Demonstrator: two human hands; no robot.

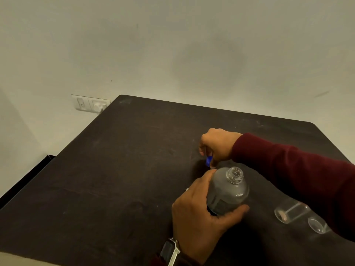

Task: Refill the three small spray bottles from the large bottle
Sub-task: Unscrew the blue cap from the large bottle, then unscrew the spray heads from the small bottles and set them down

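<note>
My left hand (199,214) wraps the big bottle (227,191) standing open on the table (115,169). My right hand (216,145) pinches the blue cap (208,161). The bottle looks squishy, so I grip its middle gently.

small bottles (292,213) half hidden by sleeve (299,169)
</note>
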